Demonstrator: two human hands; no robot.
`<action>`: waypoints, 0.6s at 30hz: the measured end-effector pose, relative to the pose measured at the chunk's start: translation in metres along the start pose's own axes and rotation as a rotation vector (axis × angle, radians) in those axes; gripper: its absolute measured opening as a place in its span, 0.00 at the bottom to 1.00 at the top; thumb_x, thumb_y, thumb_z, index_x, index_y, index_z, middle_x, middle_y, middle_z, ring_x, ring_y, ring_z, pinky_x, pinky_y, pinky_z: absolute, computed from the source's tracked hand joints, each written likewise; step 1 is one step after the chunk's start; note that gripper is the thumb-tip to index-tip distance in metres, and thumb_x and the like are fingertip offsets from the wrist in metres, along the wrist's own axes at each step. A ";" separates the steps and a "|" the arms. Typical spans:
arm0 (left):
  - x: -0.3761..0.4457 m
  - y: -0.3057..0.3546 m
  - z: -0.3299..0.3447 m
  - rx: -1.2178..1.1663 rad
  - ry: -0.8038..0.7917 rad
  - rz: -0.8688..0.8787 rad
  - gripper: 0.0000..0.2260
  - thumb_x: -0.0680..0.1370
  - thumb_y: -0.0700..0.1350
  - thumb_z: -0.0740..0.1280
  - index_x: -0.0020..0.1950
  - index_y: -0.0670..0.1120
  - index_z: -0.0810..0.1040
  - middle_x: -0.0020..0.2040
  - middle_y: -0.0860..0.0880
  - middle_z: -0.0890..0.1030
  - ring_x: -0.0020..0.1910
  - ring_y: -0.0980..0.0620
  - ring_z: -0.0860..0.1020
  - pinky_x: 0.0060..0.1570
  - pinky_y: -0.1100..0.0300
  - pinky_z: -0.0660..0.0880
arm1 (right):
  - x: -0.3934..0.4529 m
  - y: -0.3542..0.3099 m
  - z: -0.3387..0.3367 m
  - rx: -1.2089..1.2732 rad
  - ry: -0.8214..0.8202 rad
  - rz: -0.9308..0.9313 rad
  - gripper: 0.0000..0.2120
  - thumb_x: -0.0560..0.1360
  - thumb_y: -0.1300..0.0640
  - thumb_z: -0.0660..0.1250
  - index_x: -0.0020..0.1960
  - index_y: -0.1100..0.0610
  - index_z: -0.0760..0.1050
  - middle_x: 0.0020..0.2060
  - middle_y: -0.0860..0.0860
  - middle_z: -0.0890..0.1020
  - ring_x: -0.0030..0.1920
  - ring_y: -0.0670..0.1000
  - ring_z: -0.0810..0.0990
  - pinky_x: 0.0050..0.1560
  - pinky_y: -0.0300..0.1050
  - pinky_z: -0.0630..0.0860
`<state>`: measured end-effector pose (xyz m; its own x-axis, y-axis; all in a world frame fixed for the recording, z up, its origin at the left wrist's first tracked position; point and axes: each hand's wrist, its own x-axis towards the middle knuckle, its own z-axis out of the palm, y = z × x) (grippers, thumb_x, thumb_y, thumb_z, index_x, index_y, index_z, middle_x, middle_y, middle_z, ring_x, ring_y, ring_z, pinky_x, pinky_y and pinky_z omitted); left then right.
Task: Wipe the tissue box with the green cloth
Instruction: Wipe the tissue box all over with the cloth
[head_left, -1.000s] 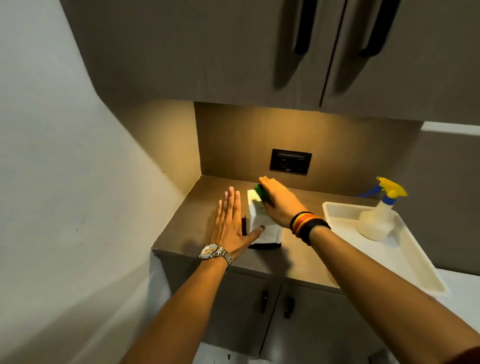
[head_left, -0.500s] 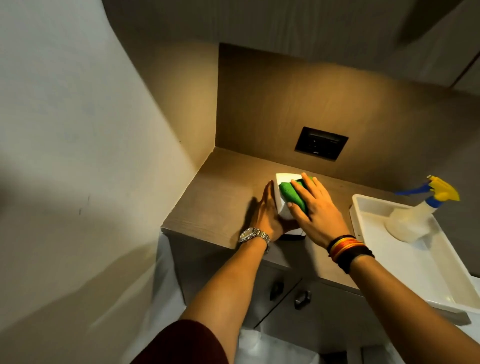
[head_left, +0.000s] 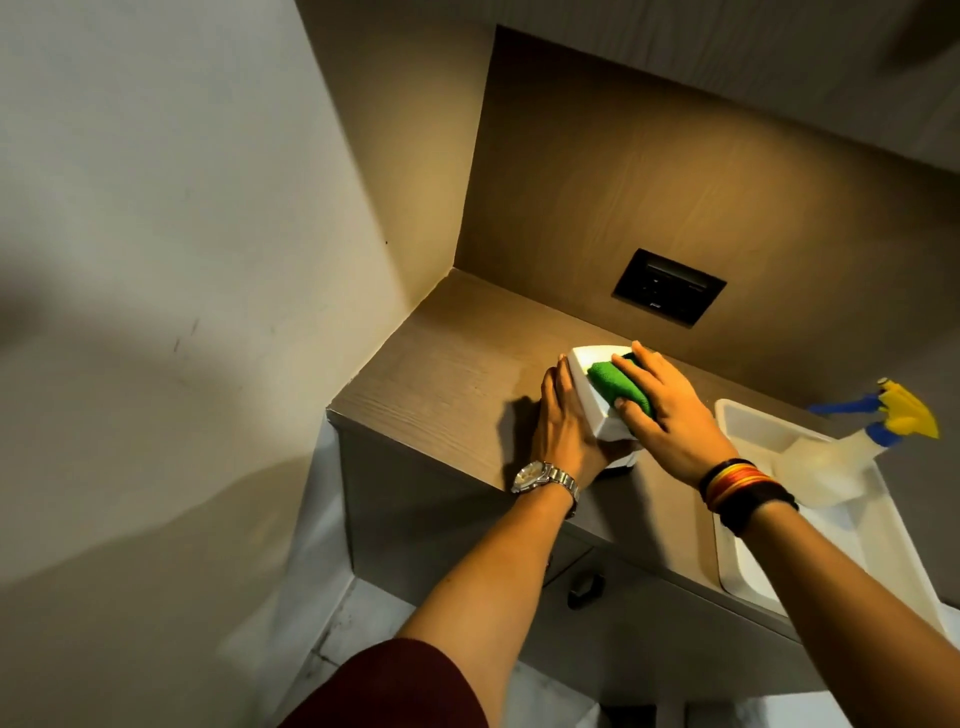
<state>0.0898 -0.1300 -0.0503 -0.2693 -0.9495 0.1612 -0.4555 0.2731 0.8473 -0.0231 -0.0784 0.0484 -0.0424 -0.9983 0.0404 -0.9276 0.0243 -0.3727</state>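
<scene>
A white tissue box (head_left: 589, 395) lies on the brown wooden counter (head_left: 457, 364), near its front edge. My left hand (head_left: 563, 421), with a silver watch on the wrist, presses flat against the box's left side and steadies it. A folded green cloth (head_left: 618, 384) rests on the top of the box. My right hand (head_left: 665, 410), with coloured bands on the wrist, lies over the cloth and presses it down with spread fingers. Most of the box's top is hidden by the cloth and my right hand.
A white tray (head_left: 748, 421) stands on the counter at the right, holding a spray bottle (head_left: 831, 457) with a yellow and blue trigger. A dark wall socket (head_left: 670, 287) sits in the back panel. A white wall closes the left side. Cabinet doors with dark handles (head_left: 584, 590) are below.
My left hand went from flat on the counter to the box's left side. The right hand with the cloth slid nearer along the box top. The camera moved closer and tilted down.
</scene>
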 end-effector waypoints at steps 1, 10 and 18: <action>-0.001 -0.001 -0.001 0.004 -0.004 0.000 0.64 0.64 0.61 0.81 0.82 0.42 0.39 0.82 0.40 0.49 0.80 0.41 0.52 0.74 0.46 0.63 | -0.001 -0.003 0.003 -0.003 0.007 0.005 0.30 0.78 0.42 0.54 0.78 0.46 0.56 0.80 0.49 0.52 0.79 0.55 0.49 0.76 0.58 0.50; 0.002 -0.011 0.004 -0.025 0.030 -0.006 0.65 0.61 0.70 0.77 0.83 0.47 0.41 0.82 0.42 0.53 0.80 0.40 0.58 0.70 0.41 0.70 | 0.038 -0.004 0.002 -0.073 0.012 0.121 0.27 0.80 0.47 0.57 0.78 0.50 0.58 0.79 0.55 0.56 0.78 0.60 0.54 0.76 0.60 0.53; 0.002 -0.015 0.000 -0.086 0.114 0.096 0.56 0.62 0.67 0.77 0.79 0.47 0.53 0.72 0.45 0.67 0.66 0.45 0.72 0.56 0.46 0.80 | 0.032 -0.025 0.003 -0.106 -0.028 -0.097 0.26 0.78 0.51 0.61 0.75 0.50 0.64 0.75 0.54 0.65 0.75 0.57 0.61 0.75 0.59 0.60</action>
<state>0.0965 -0.1358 -0.0626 -0.2082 -0.9323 0.2956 -0.3567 0.3538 0.8647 0.0001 -0.1110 0.0560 0.0585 -0.9973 0.0452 -0.9608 -0.0686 -0.2686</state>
